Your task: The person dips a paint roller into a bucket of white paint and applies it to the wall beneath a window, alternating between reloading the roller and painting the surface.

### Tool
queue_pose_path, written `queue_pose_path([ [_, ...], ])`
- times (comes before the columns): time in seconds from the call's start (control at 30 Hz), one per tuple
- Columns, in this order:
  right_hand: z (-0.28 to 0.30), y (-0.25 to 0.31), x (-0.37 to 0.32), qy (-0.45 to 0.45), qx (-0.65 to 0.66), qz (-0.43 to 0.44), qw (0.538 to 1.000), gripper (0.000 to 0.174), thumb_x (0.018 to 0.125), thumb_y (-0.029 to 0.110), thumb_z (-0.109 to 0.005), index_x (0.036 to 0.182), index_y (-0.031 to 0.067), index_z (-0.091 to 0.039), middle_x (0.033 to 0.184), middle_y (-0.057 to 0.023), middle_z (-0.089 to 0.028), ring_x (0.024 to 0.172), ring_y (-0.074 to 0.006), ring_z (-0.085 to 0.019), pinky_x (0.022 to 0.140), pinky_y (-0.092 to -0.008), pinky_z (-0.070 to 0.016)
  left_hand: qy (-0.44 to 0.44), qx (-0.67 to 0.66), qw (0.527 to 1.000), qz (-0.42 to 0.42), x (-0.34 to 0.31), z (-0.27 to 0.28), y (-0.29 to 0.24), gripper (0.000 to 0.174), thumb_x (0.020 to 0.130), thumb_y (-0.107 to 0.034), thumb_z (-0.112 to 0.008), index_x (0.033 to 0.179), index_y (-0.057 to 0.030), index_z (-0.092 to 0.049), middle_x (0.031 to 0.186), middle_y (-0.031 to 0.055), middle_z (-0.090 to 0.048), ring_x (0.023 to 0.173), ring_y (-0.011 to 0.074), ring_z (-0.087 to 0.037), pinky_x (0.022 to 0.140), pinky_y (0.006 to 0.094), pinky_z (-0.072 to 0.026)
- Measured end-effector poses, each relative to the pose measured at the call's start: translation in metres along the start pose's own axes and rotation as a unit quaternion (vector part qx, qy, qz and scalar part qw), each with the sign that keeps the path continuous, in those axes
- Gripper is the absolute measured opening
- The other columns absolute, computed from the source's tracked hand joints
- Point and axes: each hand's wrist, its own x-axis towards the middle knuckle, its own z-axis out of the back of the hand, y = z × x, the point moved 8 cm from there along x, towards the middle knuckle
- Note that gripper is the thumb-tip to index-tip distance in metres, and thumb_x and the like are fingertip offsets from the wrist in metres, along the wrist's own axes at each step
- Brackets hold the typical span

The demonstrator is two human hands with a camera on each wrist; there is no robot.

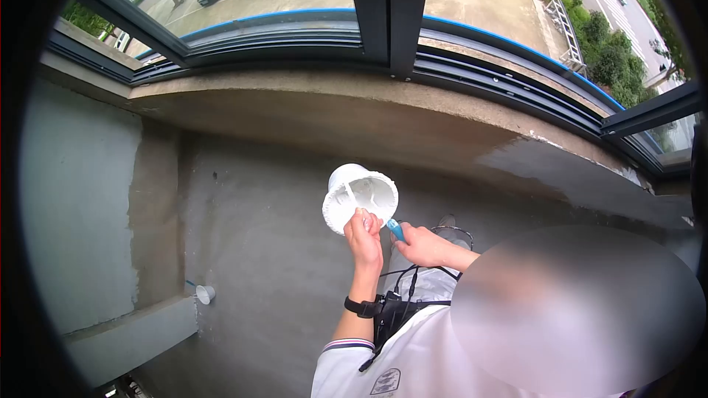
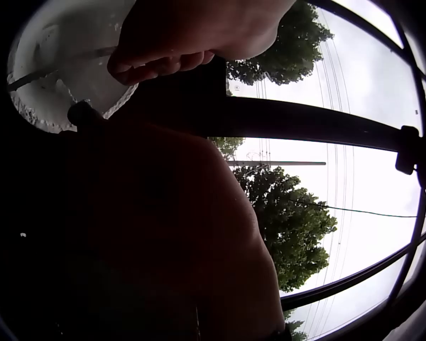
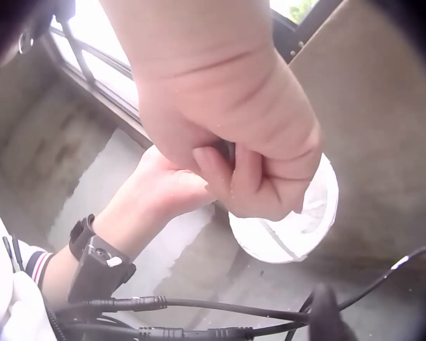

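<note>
A white bucket (image 1: 341,174) with white paste around its rim and inside hangs tilted in front of me, its mouth facing my body. My left hand (image 1: 364,242) grips it at the near rim, where a narrow white strip, apparently its handle, crosses the mouth to the fingers. Close on the right, my right hand (image 1: 426,246) holds a tool by its blue handle (image 1: 397,231). The tool's far end overlaps the bucket's rim, and its kind cannot be told. In the right wrist view the curled right fingers (image 3: 252,181) cover most of the tool.
A low concrete sill (image 1: 295,96) runs beneath dark window frames (image 1: 387,15). Down to the left, a small white container (image 1: 205,294) with a blue stick beside it stands by a low ledge (image 1: 136,339). Black cables (image 3: 220,309) hang at my waist.
</note>
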Motion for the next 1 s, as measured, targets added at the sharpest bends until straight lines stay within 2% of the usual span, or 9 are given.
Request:
queue_pose_path([
  [0.07,0.005,0.035,-0.004,-0.059,-0.132,0.078,0.986,0.05,0.088,0.019,-0.052,0.124,-0.0142,-0.044,0.081,-0.029,-0.066,0.075,-0.0396,-0.068,0.068,-0.0498,-0.0545,-0.029,0.028,0.999,-0.002,0.008,0.018,-0.007,0.036,0.099,-0.022,-0.037,0.065,-0.0137,-0.031,0.057,-0.0034,-0.026,0.054,0.0092,-0.024,0.066,0.0301,-0.0365],
  [0.17,0.031,0.039,-0.043,-0.12,-0.285,0.079,0.948,0.051,0.081,0.015,-0.058,0.12,-0.0147,-0.049,0.078,-0.0257,-0.066,0.064,-0.0345,-0.068,0.055,-0.0438,-0.0545,-0.039,0.049,0.998,0.021,-0.003,0.001,0.017,0.035,0.099,-0.022,-0.036,0.065,-0.0137,-0.031,0.056,-0.0037,-0.026,0.053,0.0095,-0.024,0.066,0.0295,-0.0363],
  [0.3,0.023,0.053,-0.051,-0.166,-0.349,0.139,0.912,0.055,0.075,0.012,-0.061,0.123,-0.0126,-0.05,0.079,-0.0225,-0.067,0.059,-0.0292,-0.068,0.049,-0.0388,-0.0534,-0.02,0.062,0.998,0.016,-0.003,0.0,0.018,0.035,0.099,-0.023,-0.036,0.065,-0.0139,-0.031,0.056,-0.0036,-0.027,0.054,0.0097,-0.024,0.067,0.0303,-0.0364],
  [0.37,0.014,0.055,-0.049,-0.189,-0.402,0.182,0.877,0.059,0.074,0.009,-0.061,0.128,-0.0105,-0.048,0.078,-0.021,-0.065,0.059,-0.0302,-0.066,0.049,-0.041,-0.0527,-0.07,0.013,0.997,0.031,-0.006,-0.001,0.02,0.034,0.098,-0.024,-0.036,0.065,-0.0143,-0.031,0.055,-0.0032,-0.027,0.053,0.0098,-0.024,0.067,0.0312,-0.0358],
  [0.5,0.024,0.04,-0.046,-0.186,-0.361,0.157,0.9,0.063,0.073,0.007,-0.061,0.132,-0.0102,-0.044,0.082,-0.0225,-0.065,0.062,-0.0322,-0.067,0.053,-0.0418,-0.054,-0.037,-0.026,0.998,0.048,-0.012,-0.008,0.023,0.034,0.097,-0.024,-0.037,0.064,-0.0145,-0.031,0.054,-0.0032,-0.025,0.053,0.0105,-0.022,0.067,0.0321,-0.035],
  [0.6,0.029,0.01,-0.031,-0.181,-0.174,0.16,0.955,0.057,0.086,0.013,-0.057,0.134,-0.0111,-0.037,0.077,-0.026,-0.064,0.064,-0.0419,-0.065,0.056,-0.0486,-0.0533,-0.032,-0.073,0.995,0.054,-0.014,-0.012,0.023,0.035,0.097,-0.023,-0.036,0.064,-0.0143,-0.029,0.054,-0.0027,-0.023,0.054,0.0117,-0.022,0.065,0.0315,-0.0319],
  [0.7,0.026,0.016,-0.038,-0.206,-0.116,0.168,0.957,0.051,0.089,0.014,-0.054,0.131,-0.011,-0.038,0.078,-0.0273,-0.063,0.065,-0.0433,-0.064,0.056,-0.0494,-0.0527,-0.001,-0.152,0.985,0.08,-0.015,-0.018,0.027,0.036,0.097,-0.023,-0.035,0.063,-0.0148,-0.028,0.054,-0.0027,-0.02,0.054,0.0124,-0.019,0.063,0.0314,-0.0293],
  [0.9,0.038,0.024,-0.047,-0.253,-0.195,0.186,0.929,0.059,0.084,0.011,-0.057,0.136,-0.0098,-0.037,0.072,-0.0214,-0.062,0.06,-0.037,-0.065,0.054,-0.0457,-0.0531,-0.032,-0.216,0.972,0.082,-0.014,-0.017,0.026,0.036,0.094,-0.022,-0.037,0.06,-0.0162,-0.027,0.05,-0.0036,-0.018,0.05,0.0115,-0.016,0.063,0.0323,-0.0299],
  [1.0,0.03,0.023,-0.044,-0.201,-0.257,0.152,0.933,0.067,0.079,0.009,-0.06,0.138,-0.0094,-0.037,0.072,-0.0195,-0.062,0.059,-0.0336,-0.066,0.053,-0.0428,-0.0534,-0.037,-0.194,0.979,0.044,-0.01,-0.011,0.022,0.035,0.093,-0.023,-0.037,0.061,-0.0164,-0.027,0.049,-0.0037,-0.018,0.05,0.011,-0.015,0.063,0.0327,-0.0306],
])
